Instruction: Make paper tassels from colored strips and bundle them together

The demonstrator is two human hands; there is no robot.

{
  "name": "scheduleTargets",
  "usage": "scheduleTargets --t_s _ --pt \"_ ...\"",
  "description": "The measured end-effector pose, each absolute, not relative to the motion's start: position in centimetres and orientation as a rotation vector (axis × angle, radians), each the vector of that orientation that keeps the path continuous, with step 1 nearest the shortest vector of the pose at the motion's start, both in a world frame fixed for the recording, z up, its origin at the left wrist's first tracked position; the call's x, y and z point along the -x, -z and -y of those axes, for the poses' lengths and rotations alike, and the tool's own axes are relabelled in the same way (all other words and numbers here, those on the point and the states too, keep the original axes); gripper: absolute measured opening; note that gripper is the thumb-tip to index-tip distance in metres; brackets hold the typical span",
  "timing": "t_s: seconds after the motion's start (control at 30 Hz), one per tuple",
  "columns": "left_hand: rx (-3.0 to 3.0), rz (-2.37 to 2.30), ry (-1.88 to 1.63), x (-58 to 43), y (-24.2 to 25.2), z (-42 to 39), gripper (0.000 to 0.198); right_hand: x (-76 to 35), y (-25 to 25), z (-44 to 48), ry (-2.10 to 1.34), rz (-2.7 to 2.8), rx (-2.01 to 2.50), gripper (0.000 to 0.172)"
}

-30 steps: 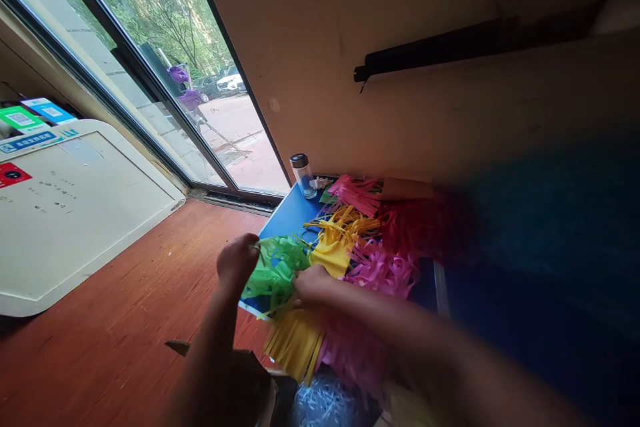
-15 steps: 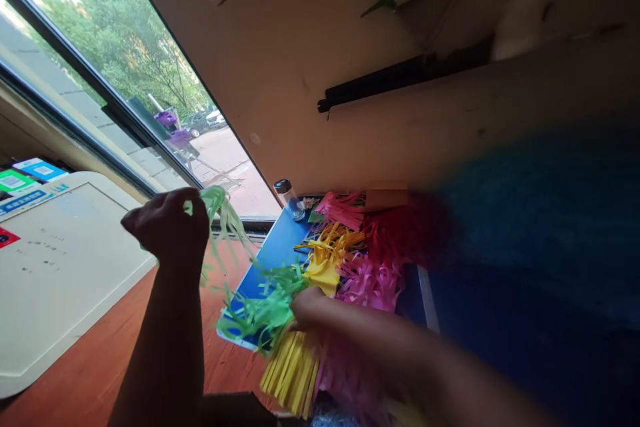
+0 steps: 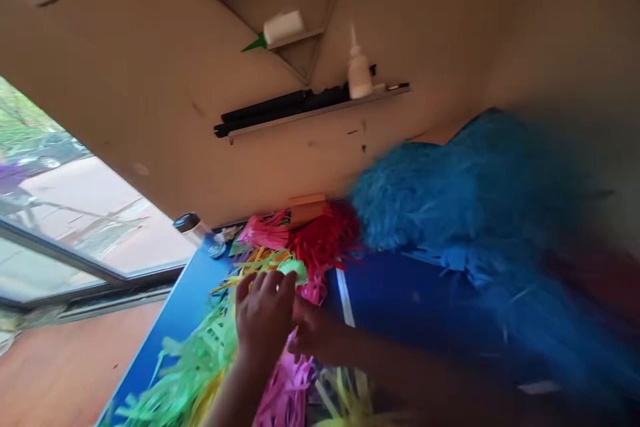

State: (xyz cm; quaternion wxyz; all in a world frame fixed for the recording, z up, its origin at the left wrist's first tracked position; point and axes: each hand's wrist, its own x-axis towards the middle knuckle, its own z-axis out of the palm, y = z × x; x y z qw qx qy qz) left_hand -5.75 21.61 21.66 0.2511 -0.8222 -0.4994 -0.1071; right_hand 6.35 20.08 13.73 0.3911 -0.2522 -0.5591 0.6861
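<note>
My left hand (image 3: 265,317) is closed, knuckles up, over the fringed paper near the middle of the view. A piece of light green paper fringe (image 3: 294,269) shows at its fingertips. Close against its thumb side is my right hand (image 3: 313,328), fingers curled in; what they hold, if anything, is hidden. Below and left of the hands spreads a heap of green paper fringe (image 3: 193,353). Pink-purple paper fringe (image 3: 287,383) hangs under them, yellow fringe (image 3: 345,400) lies lower right, and orange-yellow strips (image 3: 260,260) lie behind.
The blue tabletop (image 3: 385,287) carries red fringe (image 3: 327,233), pink fringe (image 3: 265,228) and a black-lidded clear jar (image 3: 200,233). A big blue fringed shape (image 3: 460,187) stands right. Glue bottles (image 3: 359,73) sit on wall ledges; a window (image 3: 100,213) is left.
My view has swung to the right. My left hand, previously raised by the window with pale green fringe, has come over the table beside my right hand.
</note>
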Motion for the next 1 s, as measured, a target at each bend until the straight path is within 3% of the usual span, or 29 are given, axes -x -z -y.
scheduleTargets --t_s 0.2,0.3,0.4,0.47,0.53,0.63,0.73,0.8,0.9,1.0 --pt "2.287 1.384 0.813 -0.8 -12.2 -17.6 0.024 -15.8 -10.5 -18.9 -1.653 0.857 0.631 0.045" --pt "2.418 1.438 0.846 -3.4 -9.7 -16.8 0.023 -21.1 -10.3 -18.3 -1.566 0.685 0.676 0.052" --pt "2.614 1.457 0.791 -4.8 -8.4 -16.6 0.024 -27.3 -10.0 -17.4 -1.424 0.546 0.775 0.047" --pt "2.726 1.437 0.742 -5.2 -7.7 -16.7 0.026 -31.2 -9.7 -16.2 -1.233 0.473 0.974 0.042" --pt "2.819 1.369 0.674 -5.4 -6.9 -16.8 0.029 -33.6 -9.4 -14.8 -0.781 0.427 1.283 0.043" --pt "2.874 1.219 0.625 -5.9 -5.6 -16.8 0.031 -32.6 -8.9 -12.4 -0.097 0.714 1.549 0.042" --pt "2.858 1.131 0.663 -6.3 -4.8 -16.4 0.028 -28.2 -8.2 -11.7 -0.279 1.583 1.491 0.032" --pt "2.869 1.109 0.665 -6.3 -4.4 -16.1 0.027 -25.9 -7.4 -12.6 -0.444 2.005 1.408 0.037" --pt "2.884 1.110 0.669 -5.9 -4.2 -15.8 0.026 -25.5 -6.7 -14.5 -0.208 1.883 1.713 0.045" --pt "2.899 1.159 0.689 -5.6 -4.4 -15.8 0.025 -26.4 -6.8 -14.7 -0.026 1.690 1.765 0.039"
